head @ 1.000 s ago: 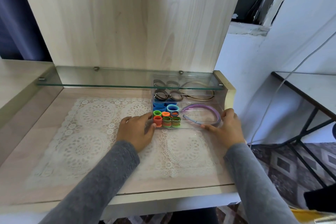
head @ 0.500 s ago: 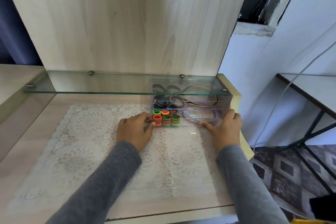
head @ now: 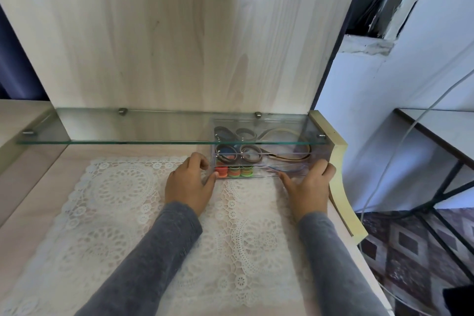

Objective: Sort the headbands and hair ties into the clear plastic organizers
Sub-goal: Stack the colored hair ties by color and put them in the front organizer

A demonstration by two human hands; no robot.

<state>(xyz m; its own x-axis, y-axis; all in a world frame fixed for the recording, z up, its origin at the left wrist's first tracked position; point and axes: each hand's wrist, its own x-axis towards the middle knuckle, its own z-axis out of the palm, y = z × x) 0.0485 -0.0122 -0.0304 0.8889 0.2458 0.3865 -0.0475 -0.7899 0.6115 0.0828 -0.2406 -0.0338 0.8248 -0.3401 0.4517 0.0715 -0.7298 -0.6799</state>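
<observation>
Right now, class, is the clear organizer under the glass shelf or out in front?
Mostly under: the organizer shows through the glass shelf; only its front, held by left hand and right hand, sticks out.

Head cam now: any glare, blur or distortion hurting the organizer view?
Head view: soft light, no hard glare; glass shelf overlies the rear of the organizer, dimming the bands there; front hair ties read clearly; left hand and right hand look sharp, no motion blur; wide-angle bows the frame edges.

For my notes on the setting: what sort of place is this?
Probably a home dressing table: a lace mat on the wooden top, a glass shelf above it, a clear organizer holding hair ties.
</observation>
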